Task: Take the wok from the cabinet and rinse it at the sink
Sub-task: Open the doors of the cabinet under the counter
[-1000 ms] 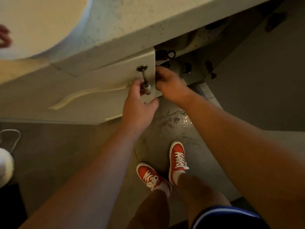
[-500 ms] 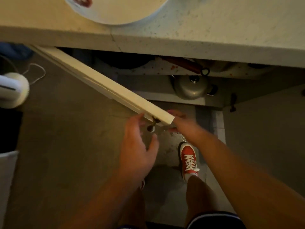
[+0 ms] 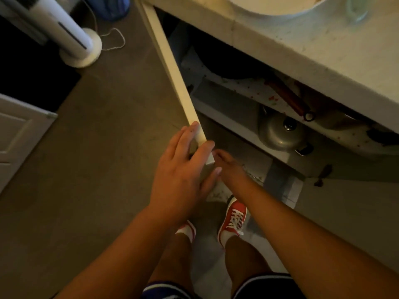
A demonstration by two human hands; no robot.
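Observation:
The cabinet door (image 3: 172, 67) stands wide open, seen edge-on. My left hand (image 3: 181, 169) wraps its free end, fingers over the top edge and thumb below. My right hand (image 3: 231, 169) is just right of that corner, fingers loose against the door's inner side. On the upper shelf lies a dark round pan, apparently the wok (image 3: 224, 63), mostly hidden under the countertop. A reddish-brown handle (image 3: 285, 96) with a hanging ring sticks out toward me. Neither hand touches it.
A metal pot with a knobbed lid (image 3: 280, 134) sits on the lower shelf. The speckled countertop (image 3: 302, 50) carries a white dish (image 3: 276, 5) and a glass (image 3: 356, 7). A white tower fan (image 3: 71, 37) with its cord stands on the floor at left.
The door has swung from nearly shut to fully open, baring both shelves. My left hand moved from the knob to the door's end. My right hand let go of the edge.

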